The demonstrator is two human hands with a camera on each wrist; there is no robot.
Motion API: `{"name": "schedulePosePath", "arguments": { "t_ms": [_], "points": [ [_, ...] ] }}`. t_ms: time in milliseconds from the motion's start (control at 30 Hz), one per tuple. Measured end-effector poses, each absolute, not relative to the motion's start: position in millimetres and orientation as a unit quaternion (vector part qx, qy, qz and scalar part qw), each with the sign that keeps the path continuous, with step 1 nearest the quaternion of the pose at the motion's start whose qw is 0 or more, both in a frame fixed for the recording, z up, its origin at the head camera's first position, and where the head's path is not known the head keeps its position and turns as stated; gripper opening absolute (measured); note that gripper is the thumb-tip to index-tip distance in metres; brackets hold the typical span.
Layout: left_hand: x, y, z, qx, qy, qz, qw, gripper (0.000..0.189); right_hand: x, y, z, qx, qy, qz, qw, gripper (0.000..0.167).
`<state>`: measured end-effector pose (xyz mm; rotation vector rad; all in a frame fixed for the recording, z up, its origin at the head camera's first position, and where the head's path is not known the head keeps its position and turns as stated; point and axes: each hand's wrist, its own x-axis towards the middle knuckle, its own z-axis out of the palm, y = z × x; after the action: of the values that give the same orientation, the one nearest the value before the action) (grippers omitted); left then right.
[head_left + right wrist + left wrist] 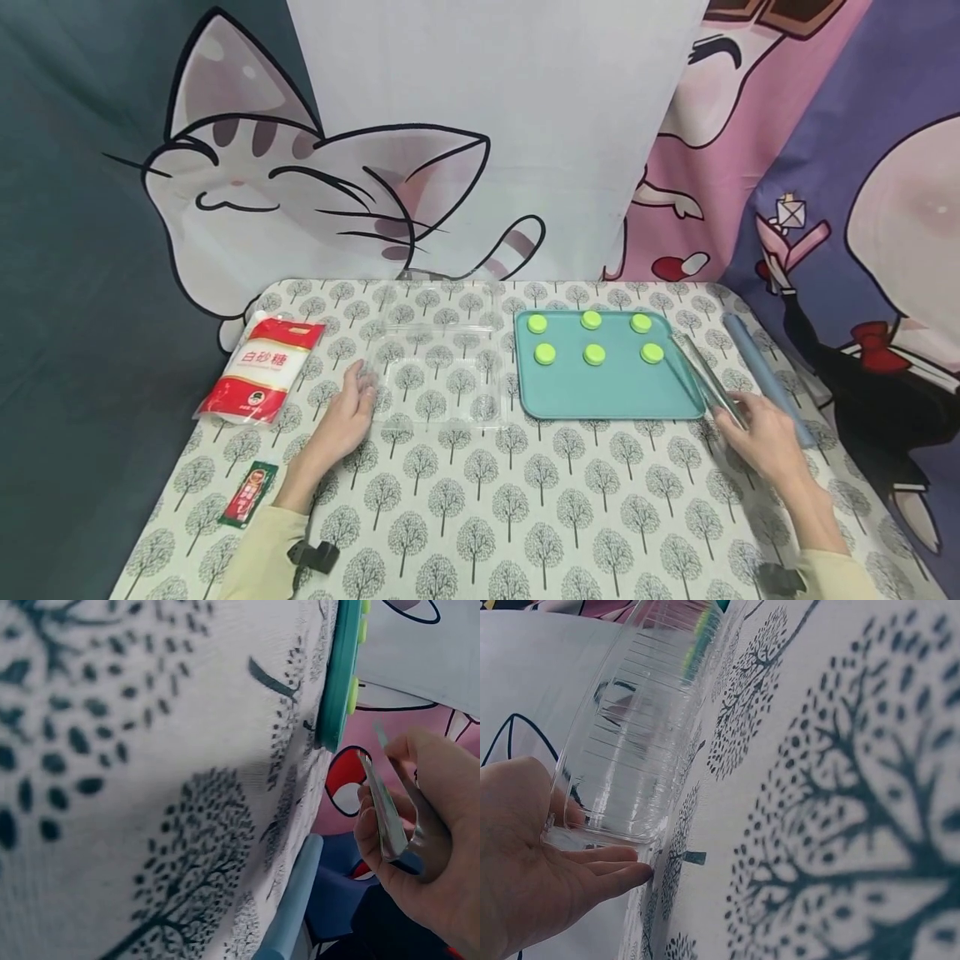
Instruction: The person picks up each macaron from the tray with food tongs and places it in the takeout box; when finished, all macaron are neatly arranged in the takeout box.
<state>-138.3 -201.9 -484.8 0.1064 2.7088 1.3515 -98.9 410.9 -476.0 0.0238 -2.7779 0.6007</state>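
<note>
My left hand [354, 404] rests against the left side of a clear plastic clamshell box [438, 379], its fingers [607, 877] fairly straight by the box's rim. The box lies with its lid [442, 304] folded back, and the tablecloth pattern shows through it. In my right hand [765, 437] I hold metal tongs [394, 817], gripped near their closed end with the two arms spread. Their tips point at the right edge of a teal tray [607, 400]. Several lime-green round caps [594, 355] sit on that tray in two rows.
At the left lies a red and white bag of sugar [262, 367]. Nearer to me is a small green and red packet [248, 494]. A blue-grey rod [768, 379] lies along the table's right side. Printed cloths hang behind the table.
</note>
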Motion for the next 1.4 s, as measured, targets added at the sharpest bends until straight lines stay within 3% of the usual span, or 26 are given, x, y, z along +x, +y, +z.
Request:
{"name": "schedulePosePath", "arguments": {
  "t_ms": [500,867,1400],
  "points": [
    [-137.3,-203.2,-487.8,0.033,0.888,0.455,0.054,0.06,-110.1,401.8,-479.6,0.072,-0.969,0.201,0.126,0.047],
    [-138.1,-203.2,-487.5,0.039,0.887,0.457,0.05,0.061,-111.6,402.8,-479.7,0.112,-0.963,0.183,0.165,0.042],
    [-137.8,-202.6,-486.7,0.038,0.89,0.452,0.05,0.06,-114.5,374.0,-449.5,0.177,-0.944,0.181,0.211,0.042]
  ]
}}
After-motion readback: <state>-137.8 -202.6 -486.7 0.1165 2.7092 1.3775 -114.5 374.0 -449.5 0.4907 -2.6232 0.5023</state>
